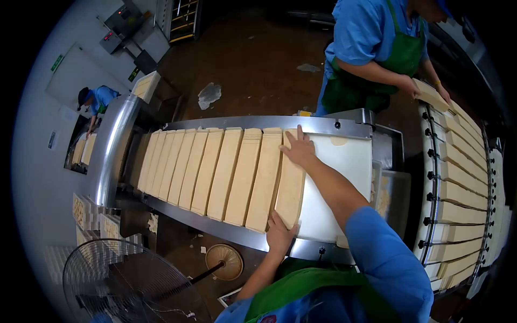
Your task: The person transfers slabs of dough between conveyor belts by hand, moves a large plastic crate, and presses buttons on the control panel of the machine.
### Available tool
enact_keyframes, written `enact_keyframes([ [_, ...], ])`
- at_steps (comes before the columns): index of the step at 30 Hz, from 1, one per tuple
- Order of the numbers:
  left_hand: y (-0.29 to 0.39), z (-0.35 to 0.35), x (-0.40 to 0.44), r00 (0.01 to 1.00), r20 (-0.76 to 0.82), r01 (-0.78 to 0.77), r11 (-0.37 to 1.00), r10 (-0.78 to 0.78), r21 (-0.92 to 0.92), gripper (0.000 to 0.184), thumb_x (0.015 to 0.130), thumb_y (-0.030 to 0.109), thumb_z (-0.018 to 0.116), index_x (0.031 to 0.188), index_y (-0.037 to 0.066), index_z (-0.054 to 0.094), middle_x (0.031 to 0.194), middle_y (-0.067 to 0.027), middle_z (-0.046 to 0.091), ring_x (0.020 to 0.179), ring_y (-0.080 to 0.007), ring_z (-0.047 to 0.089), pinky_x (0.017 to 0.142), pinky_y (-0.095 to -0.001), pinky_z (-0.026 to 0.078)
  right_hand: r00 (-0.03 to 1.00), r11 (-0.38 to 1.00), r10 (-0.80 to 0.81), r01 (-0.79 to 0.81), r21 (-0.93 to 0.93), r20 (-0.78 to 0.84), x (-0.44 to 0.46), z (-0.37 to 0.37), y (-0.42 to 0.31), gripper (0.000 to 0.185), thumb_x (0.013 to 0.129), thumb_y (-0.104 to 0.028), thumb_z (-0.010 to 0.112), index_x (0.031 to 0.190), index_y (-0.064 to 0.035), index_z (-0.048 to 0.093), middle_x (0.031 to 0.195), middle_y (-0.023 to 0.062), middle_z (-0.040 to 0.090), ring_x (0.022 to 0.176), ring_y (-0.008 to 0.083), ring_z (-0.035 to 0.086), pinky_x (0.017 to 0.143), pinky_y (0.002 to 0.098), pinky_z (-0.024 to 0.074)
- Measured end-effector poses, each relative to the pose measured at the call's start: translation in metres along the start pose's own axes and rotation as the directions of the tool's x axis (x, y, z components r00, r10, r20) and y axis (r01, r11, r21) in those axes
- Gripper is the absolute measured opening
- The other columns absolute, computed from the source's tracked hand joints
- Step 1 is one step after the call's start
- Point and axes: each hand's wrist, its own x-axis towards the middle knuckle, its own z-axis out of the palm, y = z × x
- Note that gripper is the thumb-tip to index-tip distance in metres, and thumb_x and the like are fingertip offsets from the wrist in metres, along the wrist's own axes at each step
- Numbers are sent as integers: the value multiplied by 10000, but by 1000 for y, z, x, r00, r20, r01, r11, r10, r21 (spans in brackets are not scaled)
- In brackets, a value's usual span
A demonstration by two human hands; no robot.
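Note:
My left hand is at the near end of a long pale beige slab, its fingers and thumb about that end. The slab looks like dough. Over the slab's far end lies my right hand, fingers spread across the top. Several similar slabs lie side by side to the left, close against one another. All rest on a white belt between metal side rails. The underside of the held slab is hidden.
A co-worker in a green apron handles a slab at a second conveyor of slabs on the right. Another person works far left. A floor fan stands below left. A bin sits beyond the belt's right end.

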Motion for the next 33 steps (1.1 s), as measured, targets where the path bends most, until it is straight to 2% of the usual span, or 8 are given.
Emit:
enact_keyframes([
  [7,-4,1,3,988,34,-147,989,148,-27,934,707,344,772,1355,-81,250,1097,-296,470,934,-455,555,812,-488,496,946,948,317,-318,6,63,-28,-35,31,719,763,-476,614,1327,-92,388,1338,200,334,1093,387,524,922,430,461],
  [14,63,14,-13,826,408,-381,918,390,-107,862,694,343,789,1325,33,290,1140,-277,413,979,-469,535,822,-492,500,730,731,680,-682,-12,-65,-126,-61,165,975,732,-515,674,1443,-10,239,1540,247,30,1337,445,307,925,468,453],
  [17,100,35,-31,873,363,-333,942,324,-41,770,706,302,773,1276,42,325,1157,-278,388,964,-471,531,827,-494,486,569,508,822,-742,436,10,-184,-81,200,973,699,-439,722,1424,-9,235,1516,287,60,1273,448,406,949,482,442],
  [21,143,59,-59,789,217,-558,818,575,-137,684,700,134,722,1272,59,355,1198,-267,328,983,-444,507,862,-477,449,398,376,903,-543,751,-164,-289,-92,257,895,723,-361,697,1387,-12,208,1426,289,198,1151,508,464,965,507,427],
  [25,211,83,-109,541,175,-791,569,822,-225,800,677,7,731,1377,86,353,1255,-302,316,1027,-464,488,875,-484,448,64,292,951,-509,810,-303,-437,-129,312,824,774,-370,654,1362,4,214,1330,284,274,1086,481,517,902,488,484],
  [29,251,128,-172,-207,-117,-961,-224,971,-162,582,731,81,734,1272,123,524,1312,-249,327,1019,-438,507,810,-451,487,-249,50,943,-555,830,-223,-600,-125,387,871,750,-432,668,1339,58,254,1285,269,330,1051,433,552,883,450,514],
  [31,256,160,-200,-421,-180,-833,-458,889,-312,489,768,126,719,1233,153,569,1290,-214,409,925,-373,575,718,-389,518,-274,-113,961,-475,873,-24,-659,-152,384,867,746,-492,641,1329,65,323,1271,293,398,1046,462,534,905,488,488],
  [33,264,164,-232,-402,499,-704,90,768,-705,419,838,124,624,1244,203,554,1233,-180,462,806,-276,640,667,-359,539,-194,-90,980,-609,788,-38,-714,-128,418,797,772,-506,590,1290,66,392,1255,294,451,1135,455,463,950,534,417],
])
